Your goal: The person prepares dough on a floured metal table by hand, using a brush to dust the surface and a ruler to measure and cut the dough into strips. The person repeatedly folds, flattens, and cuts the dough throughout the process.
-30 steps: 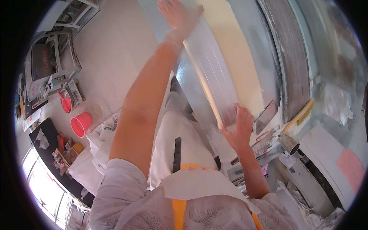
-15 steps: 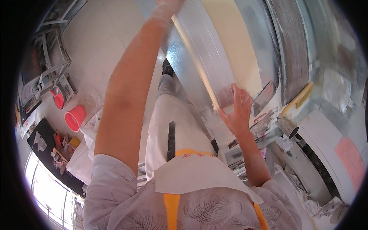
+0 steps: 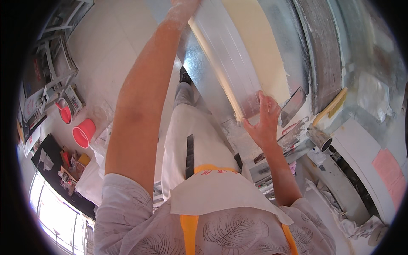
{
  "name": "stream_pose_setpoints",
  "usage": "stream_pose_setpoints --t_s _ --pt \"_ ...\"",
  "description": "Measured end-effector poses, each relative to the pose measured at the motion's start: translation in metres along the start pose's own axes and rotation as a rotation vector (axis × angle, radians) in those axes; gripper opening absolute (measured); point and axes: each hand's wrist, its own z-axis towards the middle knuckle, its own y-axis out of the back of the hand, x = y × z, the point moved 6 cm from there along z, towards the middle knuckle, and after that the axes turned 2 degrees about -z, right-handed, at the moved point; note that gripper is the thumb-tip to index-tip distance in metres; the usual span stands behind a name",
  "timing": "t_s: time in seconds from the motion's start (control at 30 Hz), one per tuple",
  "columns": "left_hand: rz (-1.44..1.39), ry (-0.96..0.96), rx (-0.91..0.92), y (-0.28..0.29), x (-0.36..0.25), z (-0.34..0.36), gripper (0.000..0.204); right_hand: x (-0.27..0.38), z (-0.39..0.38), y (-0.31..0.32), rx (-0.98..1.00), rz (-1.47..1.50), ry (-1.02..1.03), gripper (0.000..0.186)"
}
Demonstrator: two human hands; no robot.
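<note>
A long, flat, see-through board [image 3: 227, 51] lies lengthwise over a pale yellow dough sheet [image 3: 257, 46] on the metal worktop [image 3: 199, 63]. A narrow strip of dough [image 3: 214, 70] shows along the board's left edge. My right hand [image 3: 264, 121] holds the board's near end, thumb at its left corner and fingers at its right corner. At the top edge of the view, my left hand [image 3: 187, 7] reaches to the board's far end; its fingers are cut off or hidden. Just right of my right hand lies a broad metal blade [image 3: 293, 105].
Right of the dough runs a long, worn grey bar [image 3: 321, 51]. A yellow-handled brush [image 3: 331, 109] and an open metal tube [image 3: 319, 140] lie near its end. A red bucket [image 3: 84, 132] and a red scoop [image 3: 64, 111] stand on the left. My leg [image 3: 185, 95] is beside the worktop edge.
Both hands stay at the two ends of the board, and the board keeps its place on the dough. Only the whole view has shifted very slightly.
</note>
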Motion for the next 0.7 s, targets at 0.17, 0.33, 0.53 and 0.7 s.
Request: stream_pose_setpoints --t_s 0.17,0.33,0.53,0.7 --pt "-0.131 -0.114 0.005 0.005 0.01 -0.014 0.124 -0.012 -0.013 -0.008 -0.01 -0.04 0.11 0.108" --pt "-0.128 0.057 0.109 0.011 -0.012 -0.012 0.122 -0.003 -0.007 0.001 0.0 -0.011 0.041 0.111" --pt "-0.09 0.081 0.131 0.011 -0.009 -0.01 0.121 -0.003 -0.006 -0.002 -0.025 0.007 0.071 0.112" --pt "-0.088 0.026 0.103 0.005 -0.009 -0.014 0.123 -0.002 -0.01 0.0 -0.047 -0.008 0.082 0.111"
